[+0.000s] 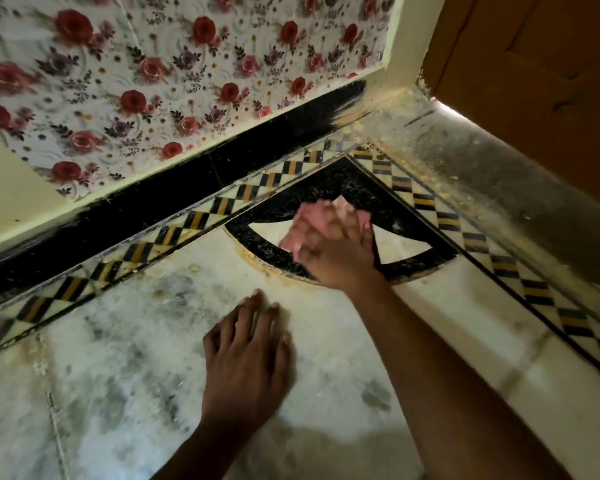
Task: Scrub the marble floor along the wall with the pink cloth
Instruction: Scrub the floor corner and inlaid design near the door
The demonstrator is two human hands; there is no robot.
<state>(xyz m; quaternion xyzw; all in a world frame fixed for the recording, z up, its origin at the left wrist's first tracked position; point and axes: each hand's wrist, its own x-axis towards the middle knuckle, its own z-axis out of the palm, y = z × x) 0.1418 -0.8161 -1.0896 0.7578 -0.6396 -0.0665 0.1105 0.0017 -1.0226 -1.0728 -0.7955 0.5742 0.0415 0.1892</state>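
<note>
**Cloth pressed into the floor's corner inlay**

The pink cloth (314,223) lies on the black corner inlay (354,188) of the marble floor (146,358), blurred, under the right hand (336,251), whose fingers clamp it. The left hand (250,358) rests flat, fingers spread, on pale marble nearby. A checkered border (194,220) runs beside the black skirting (153,202) below the floral wall (136,81).

The stained marble floor (125,341) bears the pink cloth (309,223) on its black corner inlay (354,181).
</note>
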